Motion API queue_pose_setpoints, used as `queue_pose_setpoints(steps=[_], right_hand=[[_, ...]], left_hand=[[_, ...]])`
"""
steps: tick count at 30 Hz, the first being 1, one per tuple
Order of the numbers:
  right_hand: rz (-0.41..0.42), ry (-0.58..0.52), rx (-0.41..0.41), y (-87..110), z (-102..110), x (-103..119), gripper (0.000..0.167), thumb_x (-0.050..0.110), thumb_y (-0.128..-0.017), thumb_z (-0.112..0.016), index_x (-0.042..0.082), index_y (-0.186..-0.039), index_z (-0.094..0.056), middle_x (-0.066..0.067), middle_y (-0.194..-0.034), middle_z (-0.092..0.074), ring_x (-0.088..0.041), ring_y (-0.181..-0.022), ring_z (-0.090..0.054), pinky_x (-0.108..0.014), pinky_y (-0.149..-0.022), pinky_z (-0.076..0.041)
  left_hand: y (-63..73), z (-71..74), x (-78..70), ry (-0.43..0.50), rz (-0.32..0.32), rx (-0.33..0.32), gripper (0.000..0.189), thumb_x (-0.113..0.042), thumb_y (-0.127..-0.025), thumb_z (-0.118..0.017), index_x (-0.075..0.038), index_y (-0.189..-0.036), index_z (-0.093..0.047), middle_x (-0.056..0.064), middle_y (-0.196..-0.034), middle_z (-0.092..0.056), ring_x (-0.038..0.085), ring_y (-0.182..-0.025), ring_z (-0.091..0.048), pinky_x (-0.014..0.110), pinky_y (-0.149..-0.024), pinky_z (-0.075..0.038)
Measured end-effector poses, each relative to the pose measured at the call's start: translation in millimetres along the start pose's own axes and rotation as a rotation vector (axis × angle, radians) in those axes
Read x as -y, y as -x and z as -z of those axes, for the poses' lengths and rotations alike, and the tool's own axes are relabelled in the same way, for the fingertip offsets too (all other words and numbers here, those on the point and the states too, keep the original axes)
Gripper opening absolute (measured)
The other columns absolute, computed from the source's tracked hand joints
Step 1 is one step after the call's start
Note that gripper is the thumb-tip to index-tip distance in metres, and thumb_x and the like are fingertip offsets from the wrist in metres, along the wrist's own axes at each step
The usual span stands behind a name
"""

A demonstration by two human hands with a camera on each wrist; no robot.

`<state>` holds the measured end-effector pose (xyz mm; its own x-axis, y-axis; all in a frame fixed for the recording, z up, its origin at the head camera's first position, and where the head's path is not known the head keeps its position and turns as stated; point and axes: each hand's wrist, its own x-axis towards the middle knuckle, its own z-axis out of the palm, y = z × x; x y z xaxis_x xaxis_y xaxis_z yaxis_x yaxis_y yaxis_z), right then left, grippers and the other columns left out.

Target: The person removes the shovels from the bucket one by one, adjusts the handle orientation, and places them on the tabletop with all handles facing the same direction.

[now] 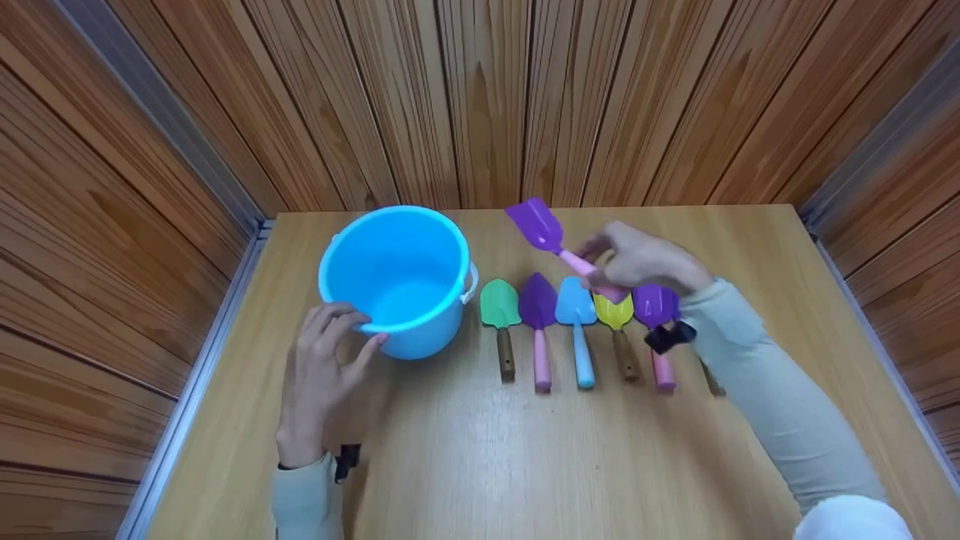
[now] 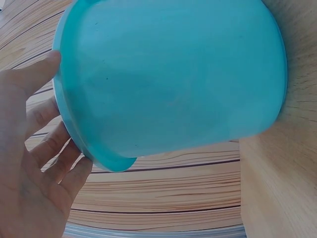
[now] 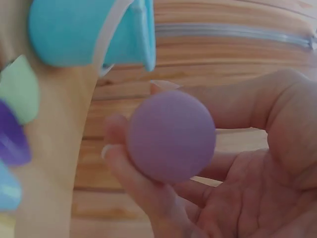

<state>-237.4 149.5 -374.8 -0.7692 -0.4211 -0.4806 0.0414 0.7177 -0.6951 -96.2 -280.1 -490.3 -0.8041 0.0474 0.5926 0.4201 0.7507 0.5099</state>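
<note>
A blue bucket (image 1: 420,341) stands upright at the left of the table. My left hand (image 1: 322,375) holds its near rim, and in the left wrist view the thumb and fingertips (image 2: 77,173) lie along that rim. My right hand (image 1: 637,259) grips the pink handle of a toy shovel (image 1: 538,223) with a purple blade, raised above the table and pointing toward the bucket. The right wrist view shows the round handle end (image 3: 172,136) between thumb and fingers. Below lie a green shovel (image 1: 499,304), a purple one (image 1: 538,300) and a light blue one (image 1: 575,301).
Farther right in the row lie a yellow shovel (image 1: 615,311) and another purple one (image 1: 654,304). A brown handle (image 1: 712,379) shows beside the right sleeve, which hides the rest. Wood-panelled walls (image 1: 487,105) enclose the table (image 1: 480,465). The bucket's white handle (image 1: 471,283) hangs on its right side.
</note>
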Motion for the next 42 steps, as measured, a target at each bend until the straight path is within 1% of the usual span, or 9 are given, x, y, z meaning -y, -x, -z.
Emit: queue_pose_setpoints(steps=[3,9,17,21,23,26,29,36,42], right_hand=[[0.016,0.024,-0.052,9.5,7.4,-29.5,0.058,0.008,-0.098,-0.072,0.001,-0.152,-0.052,-0.025,-0.139,-0.06,-0.024,-0.089,-0.07,-0.033,-0.068,-0.063],[0.004,0.028,-0.131,30.9,22.0,-84.2,0.061,0.015,-0.1,-0.072,0.0,-0.155,-0.05,-0.029,-0.144,-0.057,-0.026,-0.099,-0.069,-0.033,-0.074,-0.063],[-0.035,-0.01,-0.206,61.6,38.2,-140.1,0.063,0.019,-0.102,-0.07,-0.005,-0.156,-0.046,-0.031,-0.141,-0.055,-0.019,-0.085,-0.07,-0.029,-0.067,-0.064],[-0.069,-0.015,-0.228,70.2,39.5,-163.9,0.066,0.019,-0.103,-0.069,-0.008,-0.157,-0.042,-0.036,-0.146,-0.05,-0.017,-0.088,-0.068,-0.028,-0.069,-0.063],[-0.08,-0.022,-0.239,73.0,38.0,-175.9,0.066,0.018,-0.103,-0.068,-0.008,-0.157,-0.041,-0.037,-0.147,-0.049,-0.016,-0.089,-0.068,-0.028,-0.069,-0.063],[-0.099,-0.034,-0.26,76.2,34.9,-192.5,0.065,0.02,-0.104,-0.067,-0.008,-0.157,-0.041,-0.036,-0.147,-0.049,-0.017,-0.091,-0.066,-0.028,-0.068,-0.062],[-0.124,-0.042,-0.283,79.7,31.6,-207.4,0.067,0.023,-0.105,-0.067,-0.008,-0.158,-0.039,-0.036,-0.146,-0.048,-0.021,-0.097,-0.063,-0.027,-0.07,-0.062],[-0.18,-0.037,-0.346,85.2,24.8,-234.8,0.066,0.019,-0.105,-0.064,-0.01,-0.158,-0.037,-0.038,-0.146,-0.046,-0.031,-0.106,-0.061,-0.027,-0.073,-0.062],[-0.236,-0.079,-0.347,87.1,24.9,-255.2,0.069,0.019,-0.104,-0.064,-0.011,-0.159,-0.034,-0.037,-0.141,-0.045,-0.027,-0.098,-0.062,-0.029,-0.072,-0.063]], left_hand=[[0.3,0.0,0.6,0.009,-0.002,-0.006,0.031,-0.028,-0.092,-0.088,-0.012,-0.116,-0.078,0.009,-0.12,-0.072,0.019,-0.117,-0.063,0.05,-0.102,-0.06],[0.2,1.7,1.2,-0.006,0.015,0.0,0.031,-0.029,-0.091,-0.088,-0.013,-0.116,-0.078,0.005,-0.121,-0.072,0.019,-0.117,-0.063,0.05,-0.101,-0.061],[0.4,1.0,1.7,-0.007,0.017,-0.007,0.032,-0.03,-0.091,-0.088,-0.013,-0.116,-0.078,0.002,-0.123,-0.071,0.016,-0.119,-0.062,0.048,-0.102,-0.061],[0.3,1.5,1.2,-0.011,0.012,-0.003,0.032,-0.028,-0.09,-0.089,-0.01,-0.115,-0.078,0.005,-0.121,-0.072,0.019,-0.12,-0.062,0.045,-0.103,-0.06],[0.5,1.6,0.9,-0.013,0.008,-0.004,0.032,-0.026,-0.089,-0.09,-0.01,-0.114,-0.078,0.005,-0.12,-0.072,0.02,-0.12,-0.063,0.036,-0.106,-0.058],[1.2,1.7,0.7,-0.008,0.012,-0.008,0.032,-0.026,-0.089,-0.09,-0.012,-0.115,-0.078,0.005,-0.121,-0.072,0.019,-0.12,-0.063,0.018,-0.11,-0.048],[1.7,1.5,0.4,0.003,0.007,-0.016,0.032,-0.026,-0.089,-0.09,-0.013,-0.116,-0.078,0.005,-0.122,-0.072,0.019,-0.12,-0.063,0.009,-0.111,-0.041],[2.1,0.3,0.0,0.014,0.005,-0.022,0.031,-0.027,-0.089,-0.09,-0.016,-0.116,-0.078,0.001,-0.122,-0.072,0.017,-0.121,-0.063,0.011,-0.113,-0.042],[0.7,-1.0,0.8,0.012,0.008,-0.017,0.031,-0.027,-0.09,-0.089,-0.015,-0.117,-0.078,0.001,-0.123,-0.071,0.017,-0.12,-0.063,0.012,-0.111,-0.043]])
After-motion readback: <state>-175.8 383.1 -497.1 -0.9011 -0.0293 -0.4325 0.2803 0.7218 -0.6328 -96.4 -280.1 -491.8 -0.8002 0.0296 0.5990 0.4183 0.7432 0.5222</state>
